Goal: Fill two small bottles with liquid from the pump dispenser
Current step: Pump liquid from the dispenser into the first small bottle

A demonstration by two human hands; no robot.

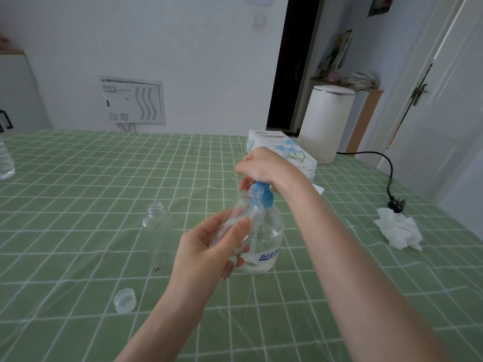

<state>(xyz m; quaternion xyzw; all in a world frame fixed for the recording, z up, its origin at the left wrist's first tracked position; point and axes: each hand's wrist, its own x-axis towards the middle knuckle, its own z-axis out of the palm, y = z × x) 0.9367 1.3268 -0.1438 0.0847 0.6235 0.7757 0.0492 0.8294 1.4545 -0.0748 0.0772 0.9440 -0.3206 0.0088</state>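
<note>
A clear pump dispenser (269,236) with a blue pump top and a blue label stands mid-table, part full of clear liquid. My right hand (258,167) lies over the pump head, its fingers curled down round it. My left hand (209,246) grips a small clear bottle (241,212), tilted, with its open threaded neck up against the blue nozzle. A second small clear bottle (158,236) stands upright and uncapped to the left, untouched. A clear cap (125,300) lies on the cloth in front of it.
The table carries a green checked cloth (78,178). Behind the dispenser sits a tissue box (282,150), then a white kettle (326,124) with a black cord (389,176). A crumpled tissue (397,231) lies right; a plastic bottle (5,163) stands far left.
</note>
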